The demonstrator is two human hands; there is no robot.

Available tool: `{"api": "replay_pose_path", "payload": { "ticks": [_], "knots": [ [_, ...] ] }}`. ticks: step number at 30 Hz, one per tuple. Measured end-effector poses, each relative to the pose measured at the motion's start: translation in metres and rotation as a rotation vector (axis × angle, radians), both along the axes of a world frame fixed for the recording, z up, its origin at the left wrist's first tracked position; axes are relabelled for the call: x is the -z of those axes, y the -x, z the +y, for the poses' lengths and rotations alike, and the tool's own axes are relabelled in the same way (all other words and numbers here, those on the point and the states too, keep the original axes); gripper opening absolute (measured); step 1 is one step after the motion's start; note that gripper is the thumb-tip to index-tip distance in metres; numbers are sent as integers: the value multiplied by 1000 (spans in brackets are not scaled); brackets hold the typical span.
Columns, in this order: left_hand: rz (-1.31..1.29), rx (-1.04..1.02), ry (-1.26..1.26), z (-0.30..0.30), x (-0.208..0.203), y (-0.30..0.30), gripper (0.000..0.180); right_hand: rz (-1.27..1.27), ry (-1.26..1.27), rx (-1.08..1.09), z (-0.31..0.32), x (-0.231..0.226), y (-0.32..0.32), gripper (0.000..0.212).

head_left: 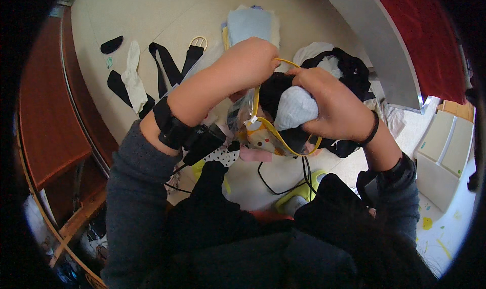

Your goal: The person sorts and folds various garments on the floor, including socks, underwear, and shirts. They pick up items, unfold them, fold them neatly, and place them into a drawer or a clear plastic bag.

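A clear bag with yellow trim (276, 133) and a printed cartoon pattern stands in front of me, with dark cloth (276, 94) inside its mouth. My left hand (258, 58) is closed on the yellow rim at the far side; its fingertips are mostly hidden. Held in my right hand (331, 104) is a balled light grey sock (296, 108), over the bag's opening. The thumb and fingers of that hand wrap round the sock close to the yellow edge.
Folded light blue cloth (248, 26) lies beyond the bag, and black clothing (349, 71) is heaped to its right. A black belt (169, 66), a white sock (133, 76) and dark socks lie left. Wooden furniture (55, 107) borders the left; a white drawer unit (443, 157) stands right.
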State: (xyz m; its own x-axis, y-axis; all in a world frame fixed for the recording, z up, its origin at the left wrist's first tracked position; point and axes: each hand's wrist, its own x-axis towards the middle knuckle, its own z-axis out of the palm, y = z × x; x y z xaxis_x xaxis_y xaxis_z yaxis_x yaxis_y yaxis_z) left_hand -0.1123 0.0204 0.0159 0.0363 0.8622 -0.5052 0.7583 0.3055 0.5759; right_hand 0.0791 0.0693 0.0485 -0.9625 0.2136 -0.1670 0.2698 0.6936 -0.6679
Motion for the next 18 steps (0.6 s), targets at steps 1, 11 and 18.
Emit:
{"api": "replay_pose_path", "payload": {
  "ticks": [1,11,18],
  "knots": [
    [-14,13,-192,-3,-1,-3,21,43,38,4,-3,-1,1,56],
    [-273,-69,-559,-49,-10,-9,19,-203,-164,57,-33,34,32,33],
    [-336,-85,-568,-58,-20,-1,17,-123,-407,-113,-57,-4,14,36]
  ]
}}
